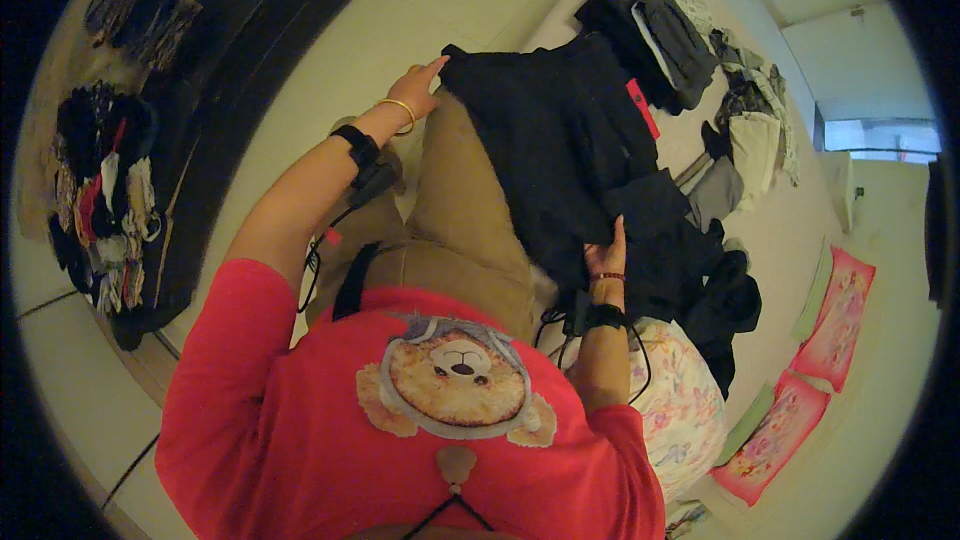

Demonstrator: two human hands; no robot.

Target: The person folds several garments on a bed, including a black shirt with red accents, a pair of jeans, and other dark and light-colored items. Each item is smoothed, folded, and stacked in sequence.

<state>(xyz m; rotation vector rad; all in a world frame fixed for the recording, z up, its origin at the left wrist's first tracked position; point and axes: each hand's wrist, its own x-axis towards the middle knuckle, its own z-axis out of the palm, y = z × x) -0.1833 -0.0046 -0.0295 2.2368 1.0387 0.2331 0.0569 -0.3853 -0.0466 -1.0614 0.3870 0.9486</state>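
A black garment (550, 130) is stretched across my right thigh and the edge of the bed; its exact kind I cannot make out. Its far left corner is pinched in the fingertips of my left hand (415, 92), which is closed on the cloth. Lower on the right, my right hand (606, 252) grips the near edge of the same garment, thumb pointing away from me, other fingers partly hidden. More dark clothing (650, 260) lies just beyond that hand, merging with the garment.
On the bed (560, 15) lie a dark clothing pile (655, 35), a red item (642, 108), grey and white clothes (750, 150) and pink floral pillows (840, 320). A floral bundle (680, 400) sits by my right forearm. An open wardrobe (110, 190) with hanging clothes stands left.
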